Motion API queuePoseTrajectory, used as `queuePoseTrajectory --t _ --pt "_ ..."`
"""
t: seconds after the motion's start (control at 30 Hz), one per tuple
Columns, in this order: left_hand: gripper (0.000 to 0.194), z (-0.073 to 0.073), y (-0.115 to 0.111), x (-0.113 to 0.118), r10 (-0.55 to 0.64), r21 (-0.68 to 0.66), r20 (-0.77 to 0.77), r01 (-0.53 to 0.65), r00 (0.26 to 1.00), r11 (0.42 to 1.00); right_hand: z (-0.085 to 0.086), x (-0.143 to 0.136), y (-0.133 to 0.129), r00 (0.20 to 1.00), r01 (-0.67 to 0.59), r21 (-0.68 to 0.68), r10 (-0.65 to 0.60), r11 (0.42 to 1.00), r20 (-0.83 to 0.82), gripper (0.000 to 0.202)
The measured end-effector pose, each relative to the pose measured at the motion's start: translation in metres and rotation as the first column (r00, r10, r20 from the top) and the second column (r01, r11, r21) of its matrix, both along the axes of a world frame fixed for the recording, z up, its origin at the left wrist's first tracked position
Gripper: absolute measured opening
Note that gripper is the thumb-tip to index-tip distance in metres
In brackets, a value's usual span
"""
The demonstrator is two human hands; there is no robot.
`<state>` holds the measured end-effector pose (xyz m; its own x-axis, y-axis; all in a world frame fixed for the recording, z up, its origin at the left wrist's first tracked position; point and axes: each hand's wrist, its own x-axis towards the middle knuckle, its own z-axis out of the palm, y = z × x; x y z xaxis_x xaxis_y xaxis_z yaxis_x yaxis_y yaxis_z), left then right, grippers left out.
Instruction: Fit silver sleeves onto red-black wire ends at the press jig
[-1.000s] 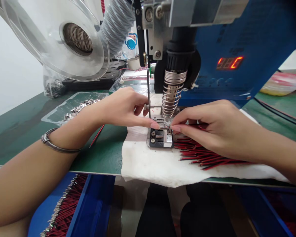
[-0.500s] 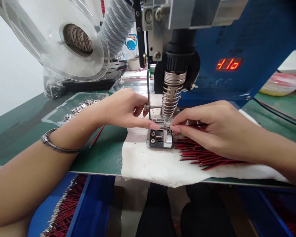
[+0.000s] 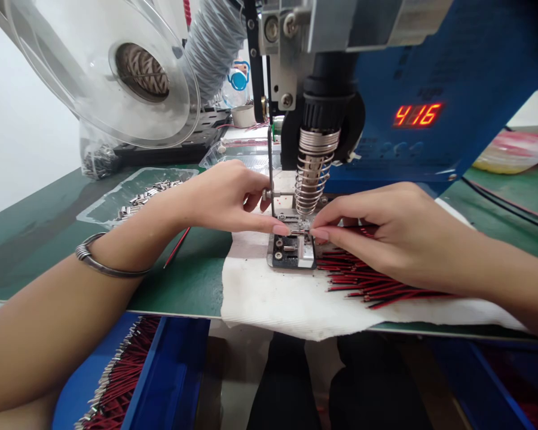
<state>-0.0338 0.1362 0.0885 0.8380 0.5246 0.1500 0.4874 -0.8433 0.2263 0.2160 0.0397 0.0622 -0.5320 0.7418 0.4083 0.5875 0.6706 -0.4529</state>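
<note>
Under the spring-wrapped tip [image 3: 312, 173] of the machine sits a small metal fixture [image 3: 291, 257]. My left hand [image 3: 233, 200] reaches in from the left, its thumb stretched against a small metal connector [image 3: 298, 232] in the fixture and its other fingers curled behind, apart from the thumb. From the right, my right hand [image 3: 385, 233] pinches a thin red-black wire at the connector's right end; the fingertips hide most of that wire. A pile of red and black wires [image 3: 367, 280] lies on the white cloth [image 3: 269, 298] beneath my right hand.
Left on the green table [image 3: 188, 286] are a clear tray of metal connectors [image 3: 138, 200] and a loose red wire [image 3: 177, 247]. A clear round hood [image 3: 94, 77] hangs upper left. The blue machine box [image 3: 412, 143] stands behind right. Below is a blue bin [image 3: 147, 382] of wired connectors.
The red digits on the blue box have changed and now read 416. Both hands have stayed in practically the same place.
</note>
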Motion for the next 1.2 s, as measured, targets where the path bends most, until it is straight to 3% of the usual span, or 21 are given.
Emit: queuePoseTrajectory --t 0.8,1.2 --pt "0.058 -0.0025 0.0019 -0.0007 -0.043 0.047 0.044 0.041 0.998 0.998 0.0007 -0.0008 -0.0006 1.000 0.004 -0.005 -0.004 1.000 0.001 0.019" --pt "0.059 -0.0006 0.0005 0.0001 -0.005 0.039 -0.001 0.005 1.000 0.999 -0.0003 0.0009 0.0003 1.000 -0.007 0.026 0.007 1.000 0.012 0.019"
